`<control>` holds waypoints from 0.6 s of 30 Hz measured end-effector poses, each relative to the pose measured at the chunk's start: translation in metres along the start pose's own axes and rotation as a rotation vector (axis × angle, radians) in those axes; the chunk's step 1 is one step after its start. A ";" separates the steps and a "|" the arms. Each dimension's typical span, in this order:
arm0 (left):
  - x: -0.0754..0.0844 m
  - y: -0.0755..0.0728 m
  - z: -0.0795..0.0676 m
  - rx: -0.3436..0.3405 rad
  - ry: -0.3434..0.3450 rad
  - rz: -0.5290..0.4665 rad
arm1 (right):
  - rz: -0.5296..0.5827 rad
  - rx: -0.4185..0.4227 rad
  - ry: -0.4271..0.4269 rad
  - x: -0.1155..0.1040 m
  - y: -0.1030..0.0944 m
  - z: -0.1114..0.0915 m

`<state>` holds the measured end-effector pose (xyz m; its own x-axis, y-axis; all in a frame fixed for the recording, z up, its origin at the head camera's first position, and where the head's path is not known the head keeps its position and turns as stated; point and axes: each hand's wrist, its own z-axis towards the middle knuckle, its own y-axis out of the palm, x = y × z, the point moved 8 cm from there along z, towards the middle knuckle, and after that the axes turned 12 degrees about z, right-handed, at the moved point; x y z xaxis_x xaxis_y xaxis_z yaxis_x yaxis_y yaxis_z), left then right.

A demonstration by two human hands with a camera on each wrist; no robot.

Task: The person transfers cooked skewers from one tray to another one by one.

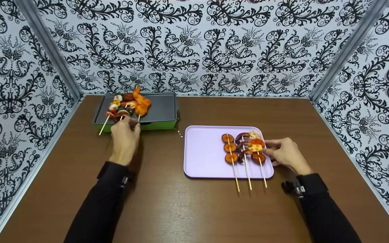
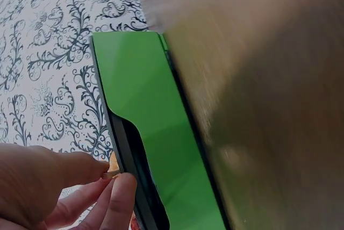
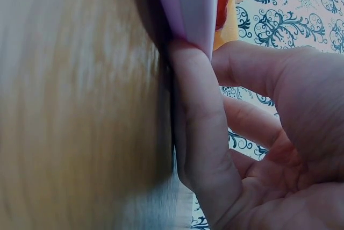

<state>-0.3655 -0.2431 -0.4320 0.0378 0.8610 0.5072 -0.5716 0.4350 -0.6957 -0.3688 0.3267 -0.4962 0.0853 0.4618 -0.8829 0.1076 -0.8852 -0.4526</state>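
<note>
At the front edge of a small grill (image 1: 162, 106) with a dark plate and green body (image 2: 134, 69), my left hand (image 1: 123, 138) pinches a thin wooden stick between thumb and fingers. That stick appears to belong to the orange chicken-wing skewer (image 1: 141, 104) on the plate. Beside it lie other skewers, one with white, yellow and red pieces (image 1: 113, 107). My right hand (image 1: 287, 153) grips the right rim of a lilac tray (image 1: 201, 152), with thumb on top and a finger beneath. Three skewers lie there: round brown slices (image 1: 230, 147), octopus tentacles (image 1: 243, 145) and mixed pieces (image 1: 256, 147).
The tray and grill stand on a brown wooden table (image 1: 160, 202), with sticks overhanging the tray's front edge. Patterned walls (image 1: 187, 44) enclose the back and both sides. The grill stands close to the back wall at left.
</note>
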 end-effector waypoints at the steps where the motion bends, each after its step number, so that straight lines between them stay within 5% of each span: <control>1: -0.002 0.001 0.000 -0.017 -0.024 -0.009 | -0.002 0.001 -0.002 0.000 0.000 0.000; 7: -0.011 0.003 0.001 -0.133 -0.179 -0.047 | 0.001 -0.006 -0.006 -0.001 0.000 0.000; 14: -0.010 0.002 0.003 -0.272 -0.236 -0.080 | -0.013 -0.007 -0.015 0.000 0.000 0.002; 18: -0.011 0.009 0.000 -0.398 -0.317 -0.238 | -0.022 -0.007 -0.018 0.002 -0.001 0.003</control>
<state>-0.3709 -0.2491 -0.4438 -0.1552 0.6323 0.7590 -0.2212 0.7266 -0.6505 -0.3716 0.3281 -0.4980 0.0650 0.4803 -0.8747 0.1161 -0.8742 -0.4714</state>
